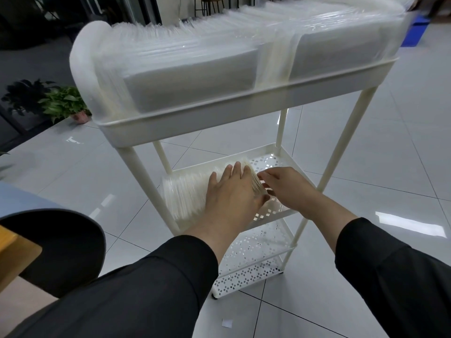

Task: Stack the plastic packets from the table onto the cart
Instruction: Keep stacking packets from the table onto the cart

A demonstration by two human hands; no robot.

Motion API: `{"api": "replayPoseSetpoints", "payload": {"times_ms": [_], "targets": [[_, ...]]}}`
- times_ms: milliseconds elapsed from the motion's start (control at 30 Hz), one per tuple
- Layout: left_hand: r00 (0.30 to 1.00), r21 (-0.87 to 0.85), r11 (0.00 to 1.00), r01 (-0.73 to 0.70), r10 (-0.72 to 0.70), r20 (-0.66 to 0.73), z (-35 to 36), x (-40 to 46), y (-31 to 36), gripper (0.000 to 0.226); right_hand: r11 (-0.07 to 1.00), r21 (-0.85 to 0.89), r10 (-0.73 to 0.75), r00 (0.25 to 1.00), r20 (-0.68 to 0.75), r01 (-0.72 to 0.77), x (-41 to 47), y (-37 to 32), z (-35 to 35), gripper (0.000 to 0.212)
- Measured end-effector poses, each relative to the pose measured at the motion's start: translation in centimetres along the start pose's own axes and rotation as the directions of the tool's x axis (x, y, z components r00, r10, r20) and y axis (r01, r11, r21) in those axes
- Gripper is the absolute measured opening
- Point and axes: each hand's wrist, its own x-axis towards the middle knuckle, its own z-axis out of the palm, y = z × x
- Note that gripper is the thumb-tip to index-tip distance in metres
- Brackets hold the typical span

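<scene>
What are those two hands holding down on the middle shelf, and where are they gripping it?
A row of plastic packets. The left hand lies flat on top of the row; the right hand touches its right end. A closed grip cannot be told.

Looks like office or commercial showroom space, not home. Glossy pale floor tiles (366, 167) reflect ceiling lights across wide open area. Dark glass partition (29, 25) at far left. Potted plants (62, 103) stand on floor beside it. Wooden stools (207, 3) at far end. Blue mat (415, 32) on floor, far right. Rounded desk (14, 250) corner, near left.
</scene>
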Motion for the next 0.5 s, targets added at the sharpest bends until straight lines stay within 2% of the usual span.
{"api": "replayPoseSetpoints", "payload": {"times_ms": [200, 500], "targets": [[0.999, -0.054, 0.998, 0.028, -0.027, 0.028, -0.3, -0.7, 0.1, 0.097, 0.999, -0.046, -0.02, 0.998, -0.058, 0.017, 0.1, 0.1, -0.4, 0.044], [0.997, -0.107, 0.993, 0.043, -0.05, -0.066, -2.0, -1.9, -0.3, 0.054, 0.994, -0.066, -0.095, 0.978, -0.186, 0.084, -1.3, -1.1, -1.1, 0.038]]}}
